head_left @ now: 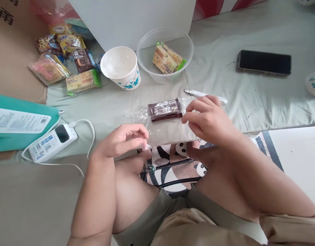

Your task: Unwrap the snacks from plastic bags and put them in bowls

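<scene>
Two dark brown wrapped snack bars lie stacked on a sheet of clear plastic film near the front edge of the cloth-covered surface. My left hand is closed, thumb and fingers pinching a lower left part of the film. Just right of the bars is my right hand, its fingers curled together at the film's right side. A white utility knife lies behind that hand, partly covered by its fingers.
Behind are a paper cup, a clear plastic bowl holding cracker packs, and several wrapped snacks. A phone lies right. A white power bank with cable and a green pack sit left.
</scene>
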`<state>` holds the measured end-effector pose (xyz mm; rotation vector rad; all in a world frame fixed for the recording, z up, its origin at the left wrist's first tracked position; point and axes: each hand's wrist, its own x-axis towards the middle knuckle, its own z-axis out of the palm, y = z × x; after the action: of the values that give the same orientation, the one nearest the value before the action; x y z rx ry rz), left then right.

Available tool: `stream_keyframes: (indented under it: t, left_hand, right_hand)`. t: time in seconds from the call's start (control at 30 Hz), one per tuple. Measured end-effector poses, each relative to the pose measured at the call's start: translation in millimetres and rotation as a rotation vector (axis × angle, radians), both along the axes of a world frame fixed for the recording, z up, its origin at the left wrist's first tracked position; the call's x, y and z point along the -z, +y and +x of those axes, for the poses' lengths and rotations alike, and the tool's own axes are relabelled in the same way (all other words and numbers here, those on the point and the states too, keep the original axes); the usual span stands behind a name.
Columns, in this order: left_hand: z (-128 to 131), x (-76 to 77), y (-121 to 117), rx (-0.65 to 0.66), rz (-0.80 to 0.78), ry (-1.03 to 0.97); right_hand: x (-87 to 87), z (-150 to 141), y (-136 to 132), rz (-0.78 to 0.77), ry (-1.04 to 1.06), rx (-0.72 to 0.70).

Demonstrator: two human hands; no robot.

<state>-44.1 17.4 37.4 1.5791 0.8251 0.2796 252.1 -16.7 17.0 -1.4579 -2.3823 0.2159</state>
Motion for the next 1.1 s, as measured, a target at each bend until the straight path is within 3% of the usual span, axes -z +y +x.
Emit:
stream_keyframes:
  t: [0.13,0.2,0.27,0.33,0.37,0.43,0.5,0.57,0.63,0.73,0.8,0.87,0.97,1.1]
  left_hand:
    - [7.0,0.4,-1.5,0.171,-0.195,0.070]
    - [10.9,3.4,-1.4,0.127,-0.146,0.048]
    - [16.3,10.0,0.1,-0.129,0.054,-0.099]
    - [24.1,19.7,2.8,-0.492,0.421,-0.269]
    - [28.8,24.9,4.4,-0.618,0.655,-0.240]
    - [38.1,34.0,7.7,-0.553,0.974,0.013]
    - [44.9,40.8,11.5,-0.416,1.060,0.284]
    - [47.0,45.7,16.7,-0.441,1.040,0.424]
    - [44.3,50.0,22.9,-0.595,1.040,0.473]
    - [33.6,56.8,30.8,-0.839,1.006,0.504]
    - [24.2,61.4,32.8,-0.929,0.921,0.514]
    - [15.4,64.7,32.1,-0.928,0.790,0.475]
    - [10.5,64.9,29.1,-0.859,0.573,0.258]
    - [21.0,59.4,28.0,-0.927,0.348,-0.013]
  right_hand:
    - [-18.1,5.3,-3.9,-0.287,-0.101,-0.036]
    - [-24.4,1.6,-4.7,-0.487,-0.182,0.018]
    - [-27.5,-5.3,-4.7,-0.610,-0.277,0.142]
    - [-27.3,-12.8,-4.2,-0.636,-0.365,0.249]
    - [-26.3,-16.1,-4.0,-0.626,-0.396,0.283]
    - [-23.4,-21.1,-3.7,-0.589,-0.428,0.335]
    - [-19.7,-23.6,-3.8,-0.540,-0.399,0.394]
    - [-15.2,-24.3,-3.7,-0.461,-0.322,0.450]
    - [-8.8,-24.2,-2.6,-0.333,-0.225,0.448]
    - [4.0,-25.2,2.4,-0.129,-0.081,0.282]
    - [12.5,-27.8,7.7,-0.054,-0.012,0.143]
    - [18.8,-31.2,13.8,-0.030,0.008,0.050]
    - [22.5,-35.5,22.7,-0.067,-0.014,-0.033]
    - [20.1,-36.5,28.5,-0.160,-0.066,-0.022]
